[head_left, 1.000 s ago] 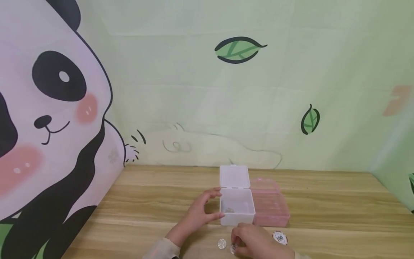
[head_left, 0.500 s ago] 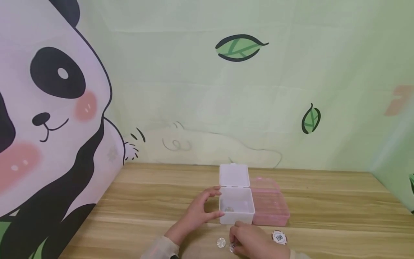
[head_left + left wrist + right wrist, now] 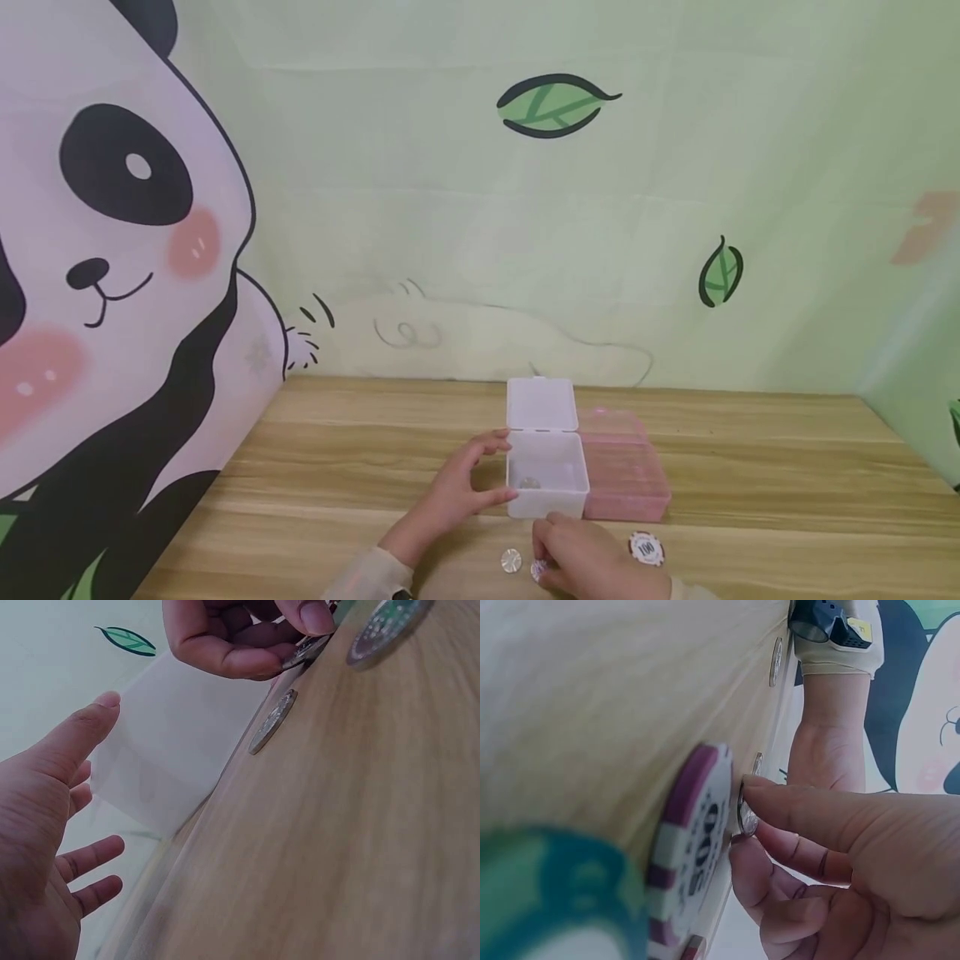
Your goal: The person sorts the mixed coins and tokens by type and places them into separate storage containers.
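My right hand (image 3: pixel 581 550) pinches a silver coin (image 3: pixel 747 817) between thumb and fingers, low over the table in front of an open white plastic box (image 3: pixel 547 504). Left of the pinched coin, another silver coin (image 3: pixel 511 561) lies flat on the wood. Inside the box one coin (image 3: pixel 528 482) shows near the front left corner. My left hand (image 3: pixel 457 492) stands at the box's left side, thumb at the front corner and fingers spread along the rim. In the left wrist view its fingers look loose, and whether they press the wall is hard to tell.
A translucent pink case (image 3: pixel 626 471) stands against the box's right side. A white poker chip (image 3: pixel 647 548) marked 100 lies beside my right hand. In the right wrist view a blurred green round thing (image 3: pixel 562 892) sits close to the camera. The box's lid (image 3: pixel 542 404) leans back, open.
The head view tilts slightly, shifting everything a little. Both hands keep their places, and my right fingers stay on the coin at the table.
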A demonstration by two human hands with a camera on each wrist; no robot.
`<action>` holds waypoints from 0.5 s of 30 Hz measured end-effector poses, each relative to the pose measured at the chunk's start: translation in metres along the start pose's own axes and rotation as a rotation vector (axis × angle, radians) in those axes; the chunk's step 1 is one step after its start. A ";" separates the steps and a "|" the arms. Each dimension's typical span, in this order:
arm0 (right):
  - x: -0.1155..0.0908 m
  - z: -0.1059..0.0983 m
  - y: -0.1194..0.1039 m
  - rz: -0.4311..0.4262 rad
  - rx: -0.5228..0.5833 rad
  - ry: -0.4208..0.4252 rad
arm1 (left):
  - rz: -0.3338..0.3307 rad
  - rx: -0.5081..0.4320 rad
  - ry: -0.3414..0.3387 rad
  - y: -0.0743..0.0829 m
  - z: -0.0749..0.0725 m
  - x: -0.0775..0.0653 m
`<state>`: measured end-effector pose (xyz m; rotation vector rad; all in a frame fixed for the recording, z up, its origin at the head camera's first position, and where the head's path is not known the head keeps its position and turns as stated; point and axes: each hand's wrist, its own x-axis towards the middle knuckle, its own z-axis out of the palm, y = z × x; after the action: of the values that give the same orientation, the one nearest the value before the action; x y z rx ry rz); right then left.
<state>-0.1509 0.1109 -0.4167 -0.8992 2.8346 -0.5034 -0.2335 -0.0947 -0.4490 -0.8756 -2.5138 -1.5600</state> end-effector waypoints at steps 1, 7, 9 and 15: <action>0.000 0.000 0.000 0.001 0.005 -0.003 | 0.002 0.002 0.001 0.000 0.000 0.000; 0.001 -0.002 -0.001 -0.005 0.086 -0.005 | 0.005 0.021 0.003 0.001 0.000 -0.001; 0.001 -0.002 -0.001 -0.013 0.102 -0.002 | 0.003 0.022 0.001 0.001 0.000 -0.001; 0.002 -0.004 -0.001 -0.029 0.187 -0.020 | -0.003 0.031 -0.003 0.001 -0.001 -0.001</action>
<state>-0.1526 0.1097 -0.4128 -0.9044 2.7041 -0.7449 -0.2326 -0.0959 -0.4481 -0.8714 -2.5348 -1.5178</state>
